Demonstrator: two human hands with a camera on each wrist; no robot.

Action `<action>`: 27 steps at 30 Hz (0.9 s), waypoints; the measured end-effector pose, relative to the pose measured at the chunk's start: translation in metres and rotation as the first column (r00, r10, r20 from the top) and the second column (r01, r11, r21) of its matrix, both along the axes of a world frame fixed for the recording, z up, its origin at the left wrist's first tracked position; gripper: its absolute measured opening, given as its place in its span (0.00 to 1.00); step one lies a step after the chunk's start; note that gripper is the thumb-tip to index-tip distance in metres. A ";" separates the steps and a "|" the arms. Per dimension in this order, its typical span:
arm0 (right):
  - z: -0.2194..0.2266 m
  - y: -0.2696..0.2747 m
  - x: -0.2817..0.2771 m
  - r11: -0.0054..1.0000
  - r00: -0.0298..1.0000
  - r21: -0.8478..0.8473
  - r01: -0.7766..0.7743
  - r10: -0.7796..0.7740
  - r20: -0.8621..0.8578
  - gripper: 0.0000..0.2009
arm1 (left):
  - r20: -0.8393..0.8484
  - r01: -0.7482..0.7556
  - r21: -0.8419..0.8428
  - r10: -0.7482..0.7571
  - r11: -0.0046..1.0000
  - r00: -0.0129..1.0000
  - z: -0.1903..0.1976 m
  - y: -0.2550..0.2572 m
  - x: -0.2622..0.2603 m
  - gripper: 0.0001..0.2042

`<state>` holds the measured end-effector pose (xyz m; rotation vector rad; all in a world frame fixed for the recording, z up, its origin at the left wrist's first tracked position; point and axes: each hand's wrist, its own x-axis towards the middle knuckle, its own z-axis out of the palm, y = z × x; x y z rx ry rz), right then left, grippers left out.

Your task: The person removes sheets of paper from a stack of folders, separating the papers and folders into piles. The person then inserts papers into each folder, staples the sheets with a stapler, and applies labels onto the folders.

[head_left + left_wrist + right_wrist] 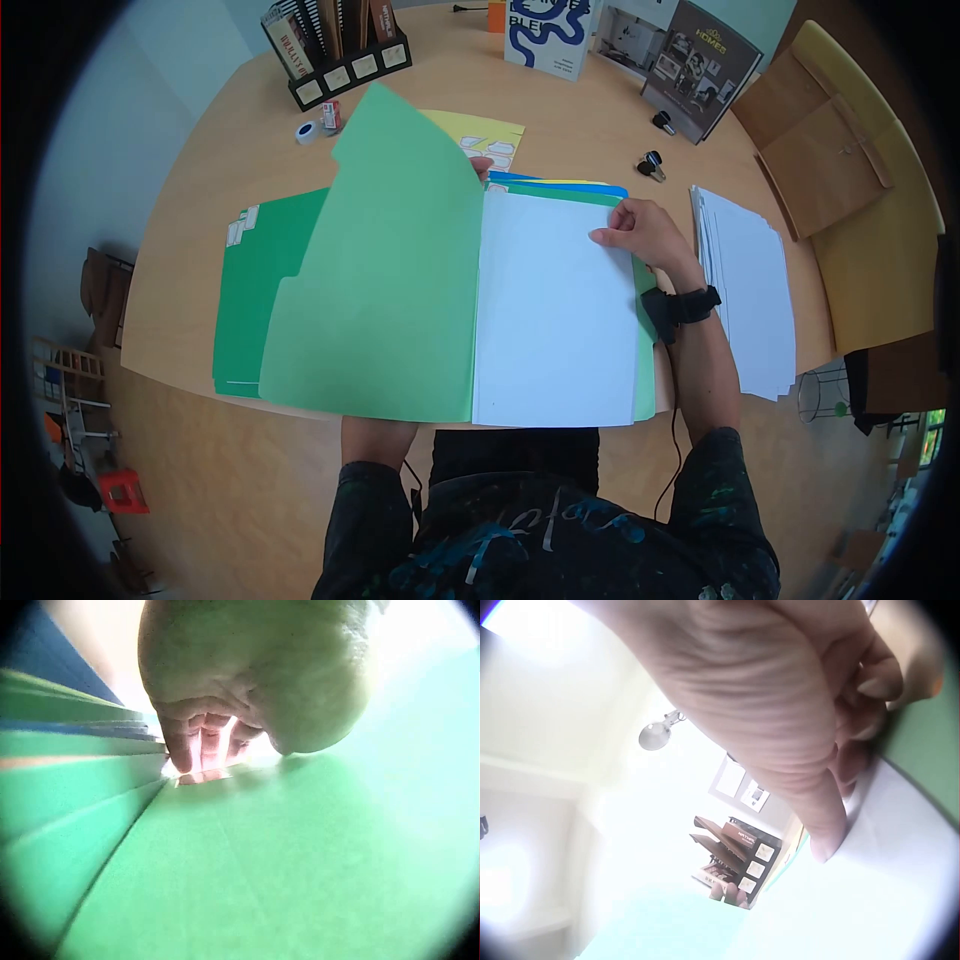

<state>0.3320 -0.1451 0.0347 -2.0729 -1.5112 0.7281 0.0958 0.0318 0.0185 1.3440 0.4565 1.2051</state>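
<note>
A light green file folder [390, 270] stands spread, its left cover raised and a stack of white paper [555, 310] on its right side. My left hand [247, 682] is behind the raised cover and holds it; in the head view only its fingertips [483, 167] show at the cover's upper edge. With thumb and fingers my right hand [645, 238] pinches the top right corner of the paper. The thumb [827, 836] lies on the white face in the right wrist view. Blue and yellow folders [560, 184] peek out beneath the green one.
Darker green folders [255, 300] lie at left, a paper stack [750, 300] at right. Behind are a yellow label sheet [500, 135], tape roll [307, 132], black book holder [350, 75], black clips [651, 166] and standing books [700, 70]. Brown paper envelopes [820, 165] stand far right.
</note>
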 end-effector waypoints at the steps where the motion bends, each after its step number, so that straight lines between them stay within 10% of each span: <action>1: 0.004 -0.002 -0.003 1.000 1.000 0.009 -0.002 0.002 0.001 0.18 | -0.058 -0.023 0.038 0.025 0.999 0.998 0.005 0.002 0.002 0.19; 6: -0.018 -0.004 0.012 0.997 0.997 0.025 -0.073 0.073 0.001 0.18 | -0.390 -0.049 0.308 0.173 0.950 0.904 -0.006 -0.066 -0.032 0.27; 7: -0.038 -0.006 0.021 0.972 0.984 0.235 -0.009 0.051 -0.170 0.19 | -0.393 -0.048 0.307 0.172 0.951 0.903 -0.008 -0.067 -0.032 0.27; 9: -0.048 -0.007 0.030 0.903 0.940 0.421 0.088 0.065 -0.335 0.20 | -0.330 -0.045 -0.039 0.029 0.998 0.944 -0.007 -0.072 -0.033 0.30; 15: -0.038 -0.005 0.027 0.883 0.960 0.449 -0.135 0.228 -0.160 0.22 | -0.480 0.080 -0.194 -0.166 0.978 0.861 -0.002 -0.074 -0.038 0.30; 17: -0.018 -0.006 0.027 0.979 0.967 0.139 -0.146 0.171 -0.188 0.20 | -0.487 0.105 -0.203 -0.193 0.973 0.852 -0.001 -0.074 -0.040 0.29; 23: -0.018 -0.002 0.050 0.998 0.804 0.012 0.055 -0.037 -0.593 0.13 | -0.463 0.112 -0.217 -0.203 0.970 0.863 -0.014 -0.066 -0.040 0.26; 25: -0.010 0.002 0.050 0.996 0.874 0.028 0.085 -0.061 -0.482 0.13 | -0.464 0.103 -0.231 -0.202 0.968 0.862 -0.015 -0.065 -0.040 0.26; 27: 0.005 0.007 0.037 0.994 0.996 0.108 0.028 -0.036 0.079 0.15 | -0.445 0.090 -0.251 -0.197 0.964 0.874 -0.018 -0.065 -0.039 0.24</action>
